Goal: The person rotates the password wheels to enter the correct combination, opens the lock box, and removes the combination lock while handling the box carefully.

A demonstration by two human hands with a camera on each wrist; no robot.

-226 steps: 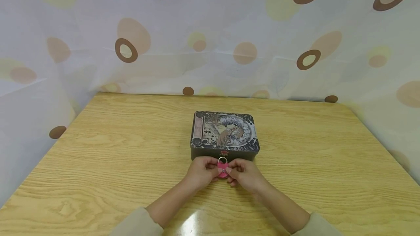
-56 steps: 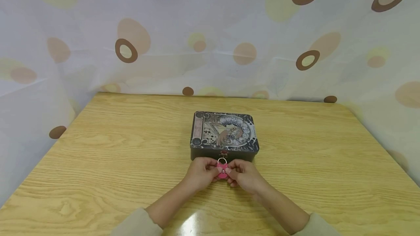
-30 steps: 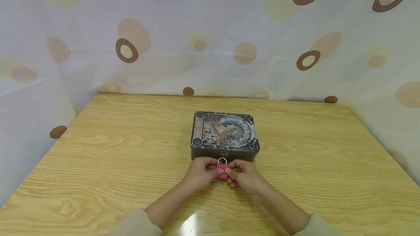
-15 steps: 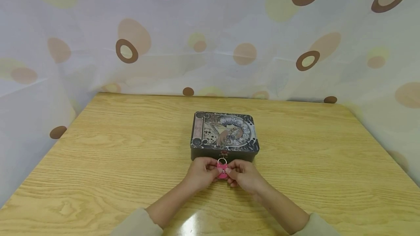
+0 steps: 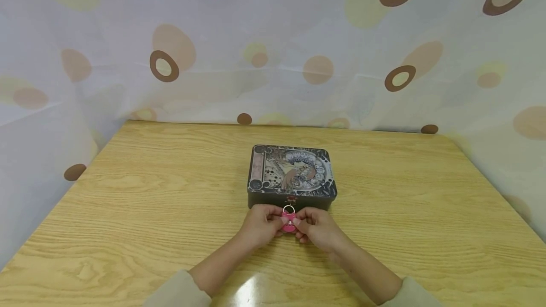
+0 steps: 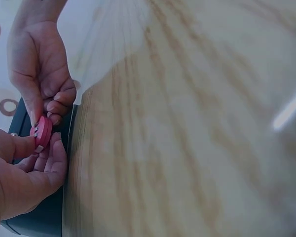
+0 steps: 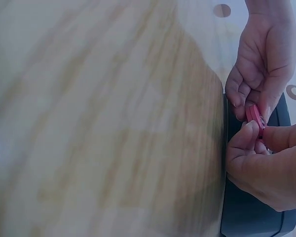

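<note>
A small pink padlock (image 5: 289,228) with a silver shackle (image 5: 288,208) stands at the front of a dark decorated tin box (image 5: 294,172). Its shackle reaches up to the red-and-metal latch (image 5: 291,199) on the box's front wall. My left hand (image 5: 259,225) pinches the padlock's left side, thumb on the front and fingers curled behind. From the other side, my right hand (image 5: 323,229) pinches it the same way. Both thumb tips meet around small metallic parts on the padlock's face. In the left wrist view, the padlock (image 6: 45,132) shows edge-on between both hands' fingertips.
The box rests, lid down, on a wood-grain table (image 5: 170,184). Behind and at the sides hangs a pale cloth (image 5: 273,27) with brown and yellow ovals. Light sleeves (image 5: 181,290) cover the forearms near the front edge.
Both hands keep their hold on the padlock. It sits slightly lower in the head view than 7.5 seconds ago, and the thumbs shift only minutely. The box has stayed put.
</note>
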